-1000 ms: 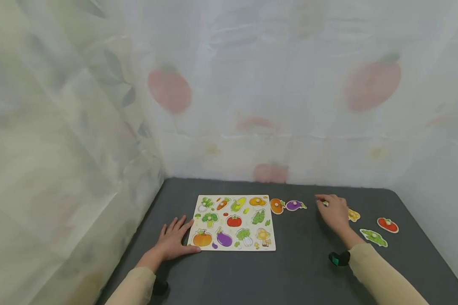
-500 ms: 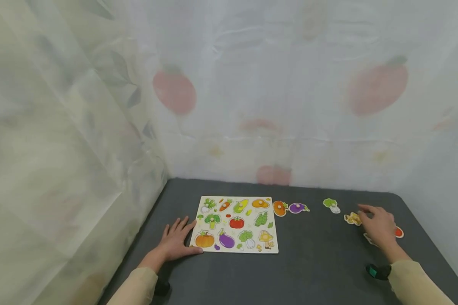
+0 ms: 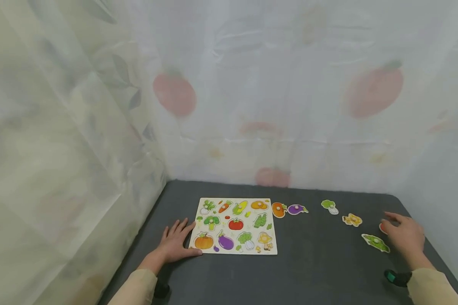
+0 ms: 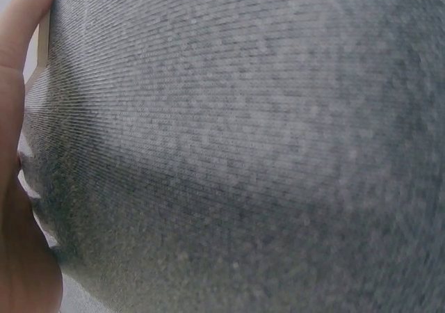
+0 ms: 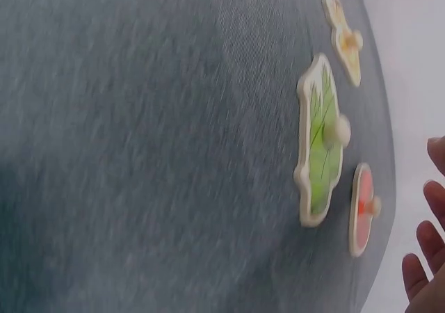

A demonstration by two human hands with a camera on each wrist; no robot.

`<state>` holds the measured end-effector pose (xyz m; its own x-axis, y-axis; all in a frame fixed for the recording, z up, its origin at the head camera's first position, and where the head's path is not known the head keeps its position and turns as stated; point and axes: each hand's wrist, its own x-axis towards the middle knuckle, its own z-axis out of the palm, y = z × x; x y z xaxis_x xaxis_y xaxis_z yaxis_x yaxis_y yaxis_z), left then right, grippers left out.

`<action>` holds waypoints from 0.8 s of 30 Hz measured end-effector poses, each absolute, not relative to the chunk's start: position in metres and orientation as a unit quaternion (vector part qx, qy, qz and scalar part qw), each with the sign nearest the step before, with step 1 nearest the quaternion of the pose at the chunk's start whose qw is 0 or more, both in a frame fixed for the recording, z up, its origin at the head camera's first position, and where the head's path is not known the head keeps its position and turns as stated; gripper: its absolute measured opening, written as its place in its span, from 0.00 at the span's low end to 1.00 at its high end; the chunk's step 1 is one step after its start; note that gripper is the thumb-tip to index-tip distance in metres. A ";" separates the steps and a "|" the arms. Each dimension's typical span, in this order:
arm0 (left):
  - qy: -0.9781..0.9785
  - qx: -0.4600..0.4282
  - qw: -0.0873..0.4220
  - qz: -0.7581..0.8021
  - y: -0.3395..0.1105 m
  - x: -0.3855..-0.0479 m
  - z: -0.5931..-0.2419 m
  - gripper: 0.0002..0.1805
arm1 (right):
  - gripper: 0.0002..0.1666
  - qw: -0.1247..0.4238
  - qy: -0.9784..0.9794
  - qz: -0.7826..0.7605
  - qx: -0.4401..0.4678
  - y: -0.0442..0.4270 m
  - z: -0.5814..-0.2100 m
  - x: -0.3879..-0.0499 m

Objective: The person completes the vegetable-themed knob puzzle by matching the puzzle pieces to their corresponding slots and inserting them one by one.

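A white puzzle board (image 3: 252,226) printed with vegetables lies on the dark table. Against its left edge rests my left hand (image 3: 173,245), fingers spread and thumb at the lower left corner. At the far right, my right hand (image 3: 406,237) hovers by the red tomato piece (image 5: 362,212), partly covering it in the head view. The right wrist view shows the fingers (image 5: 432,240) loosely bent and apart from its knob. Just left of that hand is a green pea pod piece (image 3: 375,242) with a round knob.
A yellow mushroom piece (image 3: 352,220) and a leafy green cabbage piece (image 3: 330,206) lie farther back. An orange pumpkin piece (image 3: 278,210) and a purple eggplant piece (image 3: 297,209) sit by the board's upper right corner. Patterned curtains (image 3: 286,101) stand behind the table.
My right hand has moved right, from over the cabbage piece, past the mushroom and pea pod pieces, to the tomato piece. The left hand stays at the board.
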<state>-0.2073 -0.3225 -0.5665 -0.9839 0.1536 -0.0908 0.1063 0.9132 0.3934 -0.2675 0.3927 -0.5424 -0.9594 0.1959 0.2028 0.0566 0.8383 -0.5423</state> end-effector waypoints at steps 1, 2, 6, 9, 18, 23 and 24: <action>0.977 0.064 0.062 0.196 -0.322 -0.208 -0.566 0.61 | 0.30 0.121 -0.952 0.271 -0.076 0.395 -0.542 -0.268; 0.977 0.062 0.065 0.194 -0.322 -0.208 -0.565 0.61 | 0.29 0.116 -0.954 0.262 -0.085 0.396 -0.542 -0.268; 0.978 0.060 0.070 0.185 -0.322 -0.208 -0.565 0.61 | 0.27 0.100 -0.962 0.229 -0.108 0.402 -0.544 -0.266; 0.979 0.058 0.076 0.181 -0.321 -0.209 -0.565 0.61 | 0.26 0.091 -0.966 0.218 -0.109 0.407 -0.547 -0.262; 0.980 0.055 0.074 0.176 -0.323 -0.208 -0.568 0.62 | 0.32 0.037 -0.960 0.231 -0.153 0.415 -0.557 -0.263; 0.980 0.064 0.064 0.180 -0.324 -0.209 -0.571 0.62 | 0.31 0.035 -0.951 0.245 -0.184 0.416 -0.559 -0.264; 0.979 0.065 0.063 0.181 -0.324 -0.210 -0.571 0.62 | 0.31 0.038 -0.950 0.249 -0.186 0.415 -0.559 -0.264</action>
